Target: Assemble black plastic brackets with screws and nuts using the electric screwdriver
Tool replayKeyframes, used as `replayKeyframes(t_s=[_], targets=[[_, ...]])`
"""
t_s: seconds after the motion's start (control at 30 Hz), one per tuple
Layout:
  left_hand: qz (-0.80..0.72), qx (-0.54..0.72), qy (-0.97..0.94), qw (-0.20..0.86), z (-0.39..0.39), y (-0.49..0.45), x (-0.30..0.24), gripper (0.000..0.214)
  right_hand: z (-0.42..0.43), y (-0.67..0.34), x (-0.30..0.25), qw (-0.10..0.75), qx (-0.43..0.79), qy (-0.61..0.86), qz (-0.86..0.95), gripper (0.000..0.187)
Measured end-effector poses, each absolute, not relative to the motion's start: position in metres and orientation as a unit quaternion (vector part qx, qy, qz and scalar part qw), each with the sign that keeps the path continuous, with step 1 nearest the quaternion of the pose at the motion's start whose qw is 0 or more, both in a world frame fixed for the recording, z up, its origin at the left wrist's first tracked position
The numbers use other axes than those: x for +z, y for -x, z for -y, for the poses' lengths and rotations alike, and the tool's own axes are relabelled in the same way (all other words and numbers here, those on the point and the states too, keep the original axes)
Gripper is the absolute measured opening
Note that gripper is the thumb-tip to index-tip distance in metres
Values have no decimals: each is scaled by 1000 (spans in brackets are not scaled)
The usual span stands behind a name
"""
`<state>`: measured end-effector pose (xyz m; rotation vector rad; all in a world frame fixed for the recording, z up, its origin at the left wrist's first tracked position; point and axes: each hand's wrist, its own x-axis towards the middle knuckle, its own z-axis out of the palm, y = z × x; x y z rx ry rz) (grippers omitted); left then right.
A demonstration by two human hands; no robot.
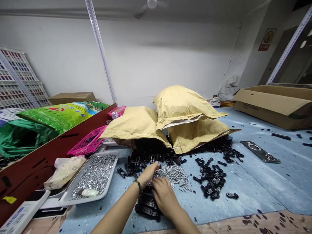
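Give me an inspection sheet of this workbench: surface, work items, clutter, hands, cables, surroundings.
Surface: pale blue bench mat, scattered with small dark bits.
Work items: heap of small silver metal screws; stack of black plastic link parts under the hands; more black parts loose to the right.
Clutter: grey plastic tray of shiny metal nuts; three tan paper sacks; pink plastic mesh basket; flat grey metal plate.
Hands: left hand reaches into the screws, a bead bracelet on its wrist; right hand rests on the black stack, its grip hidden.
Cables: nothing seen.
Surroundings: white wall, open brown cardboard box, green woven bag.
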<state>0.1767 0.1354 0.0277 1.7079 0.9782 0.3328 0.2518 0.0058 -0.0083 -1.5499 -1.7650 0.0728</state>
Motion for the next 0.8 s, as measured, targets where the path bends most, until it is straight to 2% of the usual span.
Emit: replayKeyframes(t_s=[0.1,0.17,0.33,0.4,0.5,0.67,0.8], targets=[[-419,127,-657,613,-137,-166,33,65,-8,-239,-7,335,46,595,729,32],[-417,133,-623,648,-135,-160,34,66,-6,-238,-8,328,60,593,733,28],[-423,181,-519,720,-130,-162,32,72,-7,-239,-10,409,45,618,670,43],[-425,199,-468,749,-129,-166,32,80,-13,-236,-13,399,56,613,680,52],[-423,221,-405,780,-129,-169,33,86,-20,-232,-20,383,72,651,651,54],[-423,231,-363,798,-130,-165,29,78,-22,-235,-20,400,39,625,669,48],[-425,252,-404,770,-134,-158,24,52,-17,-238,-12,407,36,641,650,32]])
